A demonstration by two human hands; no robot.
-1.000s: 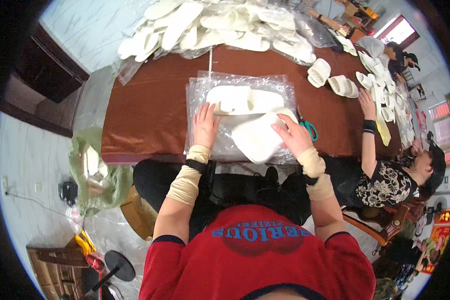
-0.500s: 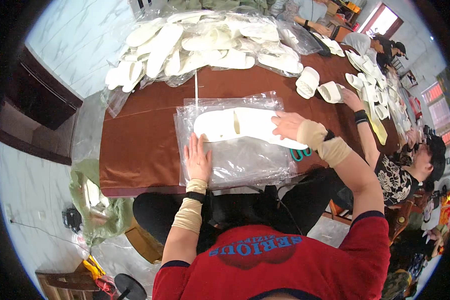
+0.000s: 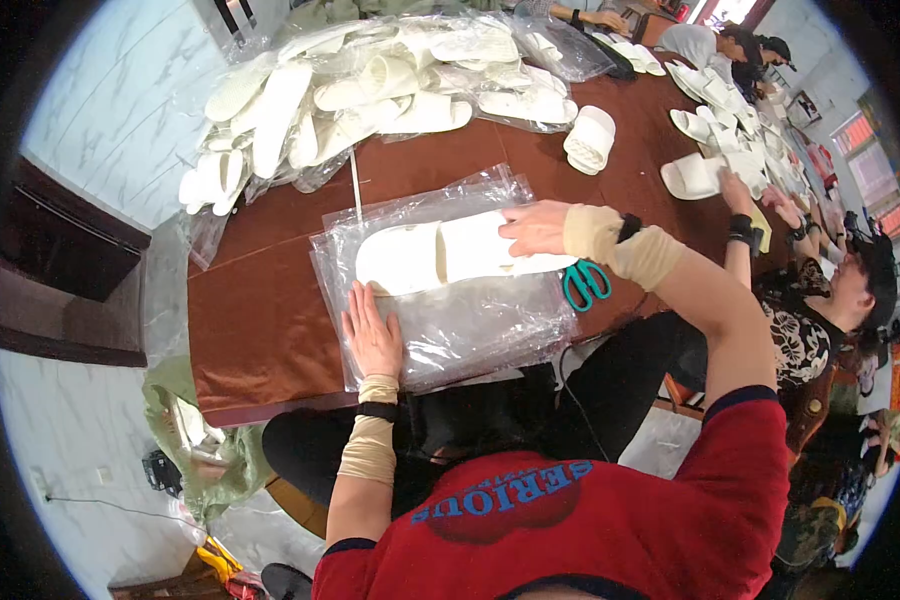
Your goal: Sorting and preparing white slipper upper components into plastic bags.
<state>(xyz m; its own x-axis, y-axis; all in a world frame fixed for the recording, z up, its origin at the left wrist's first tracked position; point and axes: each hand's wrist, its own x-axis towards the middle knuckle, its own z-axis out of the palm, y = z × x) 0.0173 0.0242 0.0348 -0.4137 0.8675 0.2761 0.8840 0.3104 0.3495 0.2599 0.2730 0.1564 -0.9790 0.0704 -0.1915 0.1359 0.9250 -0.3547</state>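
Observation:
A pair of white slippers point(image 3: 405, 258) lies lengthwise on a stack of clear plastic bags point(image 3: 440, 330), straps toward the left. My left hand point(image 3: 373, 335) rests flat on the bags, fingers spread, its fingertips at the near edge of the slippers' left end. Over the right end of the slippers, my right hand point(image 3: 536, 228) has its fingers bent on the top and the thumb at the near side, gripping them. Beside that end, green-handled scissors point(image 3: 586, 286) lie on the brown tablecloth point(image 3: 260, 310).
Bagged white slippers point(image 3: 370, 90) are heaped along the far side. A loose white slipper pair point(image 3: 590, 140) stands to their right. At the right, a co-worker's hand point(image 3: 736, 193) touches another white slipper point(image 3: 692, 177). A green sack point(image 3: 198, 440) sits on the floor at left.
The view has shifted, moving the table leftward in the picture. The slippers' right end has swung away from me, uncovering more of the scissors. The co-worker's hand and slipper have moved.

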